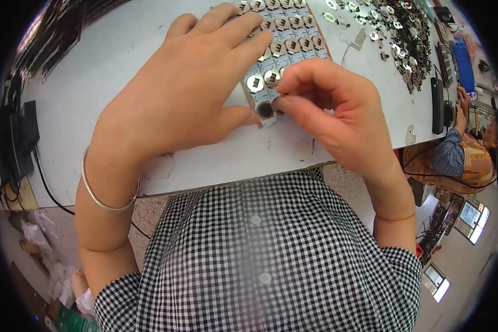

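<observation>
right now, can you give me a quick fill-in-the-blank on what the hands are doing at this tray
1. The left hand lies flat on the ____ of metal parts.
2. The right hand pinches a small round ____ part at the tray's near corner.
3. A silver ____ circles the left wrist.

Missing words: tray; metal; bangle

Tray lies on table; loose parts heaped right of it.

A white table carried a flat tray filled with rows of small round metal parts. A loose heap of similar metal parts lay to its right, beside dark handheld devices near the edge.
</observation>
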`<state>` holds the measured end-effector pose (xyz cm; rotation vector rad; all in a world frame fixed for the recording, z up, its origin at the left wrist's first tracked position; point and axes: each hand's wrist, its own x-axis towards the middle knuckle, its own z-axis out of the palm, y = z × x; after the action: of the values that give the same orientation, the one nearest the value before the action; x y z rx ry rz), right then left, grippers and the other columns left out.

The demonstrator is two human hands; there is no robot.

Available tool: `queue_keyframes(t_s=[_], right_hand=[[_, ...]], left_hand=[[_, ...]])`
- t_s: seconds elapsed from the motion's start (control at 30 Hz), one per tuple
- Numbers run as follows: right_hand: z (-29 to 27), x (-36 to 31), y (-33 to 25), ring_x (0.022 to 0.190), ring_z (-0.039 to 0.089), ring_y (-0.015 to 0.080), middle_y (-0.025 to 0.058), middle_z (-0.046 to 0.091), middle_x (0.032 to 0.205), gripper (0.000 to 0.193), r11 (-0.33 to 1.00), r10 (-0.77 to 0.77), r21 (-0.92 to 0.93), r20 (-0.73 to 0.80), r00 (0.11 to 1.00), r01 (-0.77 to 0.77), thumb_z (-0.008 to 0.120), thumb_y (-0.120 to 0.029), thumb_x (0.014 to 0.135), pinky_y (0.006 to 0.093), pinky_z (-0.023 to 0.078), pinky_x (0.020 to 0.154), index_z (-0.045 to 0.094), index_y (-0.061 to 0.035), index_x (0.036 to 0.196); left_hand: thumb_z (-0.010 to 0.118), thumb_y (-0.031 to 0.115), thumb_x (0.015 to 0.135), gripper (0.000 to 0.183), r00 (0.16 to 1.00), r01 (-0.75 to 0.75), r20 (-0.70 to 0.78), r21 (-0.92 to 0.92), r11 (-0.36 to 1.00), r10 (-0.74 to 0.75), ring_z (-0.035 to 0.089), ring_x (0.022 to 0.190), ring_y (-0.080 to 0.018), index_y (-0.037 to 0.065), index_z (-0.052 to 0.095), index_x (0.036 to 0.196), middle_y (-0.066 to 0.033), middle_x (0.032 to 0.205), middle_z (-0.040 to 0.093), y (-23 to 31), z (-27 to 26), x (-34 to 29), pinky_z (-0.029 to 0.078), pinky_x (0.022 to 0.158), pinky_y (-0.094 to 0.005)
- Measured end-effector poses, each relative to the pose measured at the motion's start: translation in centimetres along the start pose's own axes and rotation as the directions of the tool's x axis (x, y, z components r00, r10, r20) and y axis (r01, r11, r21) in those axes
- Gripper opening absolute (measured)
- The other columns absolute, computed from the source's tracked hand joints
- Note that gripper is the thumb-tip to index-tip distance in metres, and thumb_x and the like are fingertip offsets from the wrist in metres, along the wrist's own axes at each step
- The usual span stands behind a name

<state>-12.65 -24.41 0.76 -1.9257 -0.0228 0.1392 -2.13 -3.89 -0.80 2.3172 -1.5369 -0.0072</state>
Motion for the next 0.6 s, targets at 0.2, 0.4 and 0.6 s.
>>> queue_keyframes(t_s=[0.2,0.4,0.6], right_hand=[[1.2,0.1,-0.8,0.077,0.059,0.0029,-0.0025,0.067,0.086,0.010,0.982,0.085,-0.176,0.046,0.995,-0.075,0.069,0.004,0.093,0.0203,0.049,0.068,0.068,0.0004,0.102],[1.7,-0.3,-0.6,0.076,0.060,0.0048,0.0001,0.067,0.085,0.009,0.940,-0.052,-0.337,0.029,0.998,0.059,0.069,0.004,0.092,0.0214,0.049,0.067,0.067,0.0009,0.100],[1.9,-0.6,-0.1,0.075,0.061,0.0083,0.0029,0.067,0.088,0.009,0.929,-0.085,-0.359,0.016,0.996,0.085,0.070,0.003,0.091,0.0235,0.050,0.067,0.068,0.0015,0.099]], left_hand=[[0.068,0.028,0.088,0.057,0.991,0.002,0.134,-0.079,0.997,0.009,0.048,0.131,-0.0360,-0.001,0.054,0.134,-0.0198,0.138,0.054,-0.1,-2.2,0.8,0.041,0.103,-0.0477],[0.066,0.020,0.087,0.048,1.000,-0.006,0.018,-0.072,0.997,0.008,0.050,0.129,-0.0334,0.002,0.056,0.130,-0.0162,0.135,0.057,-0.2,-0.8,0.4,0.042,0.102,-0.0467],[0.065,0.020,0.087,0.045,1.000,0.006,0.024,-0.053,0.999,-0.005,0.050,0.129,-0.0333,0.002,0.057,0.128,-0.0162,0.133,0.058,0.0,-0.8,0.3,0.042,0.101,-0.0467]])
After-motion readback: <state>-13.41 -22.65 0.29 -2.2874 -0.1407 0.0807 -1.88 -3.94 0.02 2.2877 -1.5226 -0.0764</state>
